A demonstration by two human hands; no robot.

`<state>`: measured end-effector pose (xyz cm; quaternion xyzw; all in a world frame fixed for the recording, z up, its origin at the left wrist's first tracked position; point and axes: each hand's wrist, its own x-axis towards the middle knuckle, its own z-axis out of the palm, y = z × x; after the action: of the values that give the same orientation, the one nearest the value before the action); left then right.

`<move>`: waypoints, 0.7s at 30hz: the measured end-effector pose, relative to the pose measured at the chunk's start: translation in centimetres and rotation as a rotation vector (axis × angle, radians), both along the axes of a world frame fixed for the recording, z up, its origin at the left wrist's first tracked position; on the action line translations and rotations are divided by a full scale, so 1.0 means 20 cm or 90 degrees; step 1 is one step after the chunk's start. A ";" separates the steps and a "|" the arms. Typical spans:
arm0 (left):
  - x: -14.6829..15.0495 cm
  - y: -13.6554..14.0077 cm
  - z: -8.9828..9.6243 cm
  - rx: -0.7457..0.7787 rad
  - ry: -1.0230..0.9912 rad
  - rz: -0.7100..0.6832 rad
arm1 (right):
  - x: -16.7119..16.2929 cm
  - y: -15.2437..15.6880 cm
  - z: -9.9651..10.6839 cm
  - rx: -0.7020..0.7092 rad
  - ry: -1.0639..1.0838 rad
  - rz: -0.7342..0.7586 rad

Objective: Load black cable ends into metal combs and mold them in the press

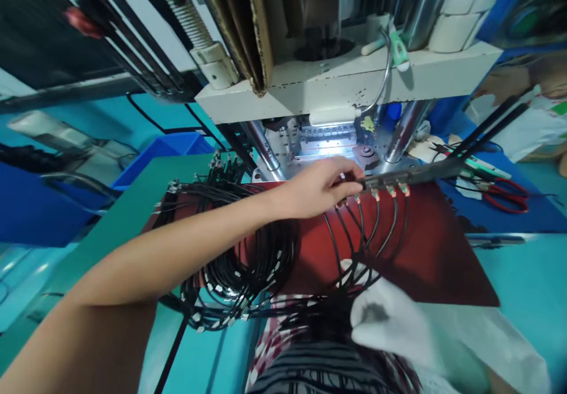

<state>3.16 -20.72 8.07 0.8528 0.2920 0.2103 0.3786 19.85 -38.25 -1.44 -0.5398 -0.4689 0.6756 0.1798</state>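
Note:
My left hand [316, 188], bare, reaches across from the left. Its thumb and fingers pinch the near end of a long dark bar [411, 175]. Several black cables [376, 225] with gold-coloured ends [390, 191] hang from the bar's front edge. Lower down, my right hand [385, 311], in a white glove, is closed around the gathered cables, with fingertips showing behind them. A coiled heap of black cables [261, 264] with small white tags lies under my left forearm. A red-brown mat [443, 252] is beneath the bar and the hanging cables.
A press machine [354, 81] stands behind the mat, with a lit metal die [328, 140] between its posts. On the right are two black rods [491, 125] and red-handled scissors [507, 196]. A blue bin [163, 152] sits at the left.

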 end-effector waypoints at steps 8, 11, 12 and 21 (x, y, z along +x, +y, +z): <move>-0.16 0.08 -0.02 0.241 0.121 0.025 | -0.47 0.03 0.06 0.087 0.394 0.167; -0.21 0.22 -0.16 0.265 0.151 0.030 | -0.50 0.15 0.12 -0.035 0.513 0.204; -0.21 0.29 -0.20 0.267 0.147 0.044 | -0.50 0.22 0.13 -0.071 0.528 0.184; -0.02 1.03 -0.42 0.217 0.075 0.120 | -0.42 0.97 0.04 -0.107 0.516 0.050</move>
<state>2.77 -0.08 -0.41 0.8841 0.3526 0.2409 0.1896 11.38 -18.93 -0.70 -0.2245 -0.3237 0.8756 0.2796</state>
